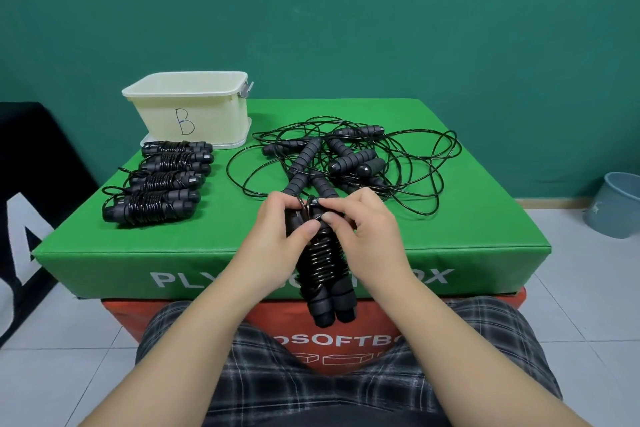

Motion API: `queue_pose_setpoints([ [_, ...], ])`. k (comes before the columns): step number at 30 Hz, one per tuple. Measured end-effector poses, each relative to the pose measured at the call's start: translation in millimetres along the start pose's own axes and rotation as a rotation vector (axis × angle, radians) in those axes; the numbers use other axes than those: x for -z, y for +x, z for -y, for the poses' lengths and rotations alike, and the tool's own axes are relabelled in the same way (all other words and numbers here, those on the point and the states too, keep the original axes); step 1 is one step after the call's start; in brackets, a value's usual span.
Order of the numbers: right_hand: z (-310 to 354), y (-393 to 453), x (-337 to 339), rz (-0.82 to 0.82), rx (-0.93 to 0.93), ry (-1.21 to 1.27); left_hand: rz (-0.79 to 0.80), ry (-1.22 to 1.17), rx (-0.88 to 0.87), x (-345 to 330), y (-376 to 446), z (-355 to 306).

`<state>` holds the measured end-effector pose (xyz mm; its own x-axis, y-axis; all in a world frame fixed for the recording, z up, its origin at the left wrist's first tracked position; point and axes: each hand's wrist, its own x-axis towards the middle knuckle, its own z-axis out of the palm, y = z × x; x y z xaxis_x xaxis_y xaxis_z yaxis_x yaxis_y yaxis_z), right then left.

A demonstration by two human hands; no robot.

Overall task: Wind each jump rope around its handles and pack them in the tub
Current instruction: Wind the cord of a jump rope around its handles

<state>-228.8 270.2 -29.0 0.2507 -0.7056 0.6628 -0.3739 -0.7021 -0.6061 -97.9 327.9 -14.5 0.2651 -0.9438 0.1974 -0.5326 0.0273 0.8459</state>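
A black jump rope (323, 270) with its cord coiled round both foam handles hangs over the near edge of the green box (485, 229). My left hand (280, 229) grips the upper end of the handles. My right hand (360, 222) pinches the cord end at the top of the coil. Several wound ropes (162, 184) lie in a row at the left. A tangled heap of loose ropes (346, 159) lies at the back centre. The cream tub (194, 107), marked B, stands at the back left, and its inside is hidden.
The tub sits on a white lid (242, 142). Under the green box is an orange box (363, 340). A grey-blue bucket (616, 204) stands on the tiled floor at the right. A black object (31, 184) is at the left.
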Motion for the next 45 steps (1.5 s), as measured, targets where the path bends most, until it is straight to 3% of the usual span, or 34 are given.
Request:
queue_pose_setpoints([
  [9, 3, 8, 5, 0.131, 0.019, 0.071, -0.105, -0.284, 0.099, -5, 1, 7],
  [15, 2, 13, 11, 0.099, -0.101, 0.072, -0.008, -0.538, 0.108, 2, 1, -9],
  [22, 6, 16, 18, 0.181, -0.146, 0.171, -0.073, -0.473, 0.075, 2, 3, -1],
  [27, 9, 22, 23, 0.182, -0.009, 0.161, -0.047, -0.468, -0.034, 4, 6, -5],
  [32, 4, 19, 18, 0.153, 0.07, 0.148, 0.025, -0.341, -0.037, 8, 9, 1],
  [35, 3, 17, 13, 0.148, -0.028, 0.19, 0.006, -0.242, -0.025, 7, 9, 4],
  [42, 9, 13, 13, 0.153, -0.37, 0.35, -0.095, -0.357, 0.003, 4, 10, 3],
  [45, 7, 11, 14, 0.281, -0.454, 0.355, -0.105, -0.44, 0.0, 5, 10, 1],
])
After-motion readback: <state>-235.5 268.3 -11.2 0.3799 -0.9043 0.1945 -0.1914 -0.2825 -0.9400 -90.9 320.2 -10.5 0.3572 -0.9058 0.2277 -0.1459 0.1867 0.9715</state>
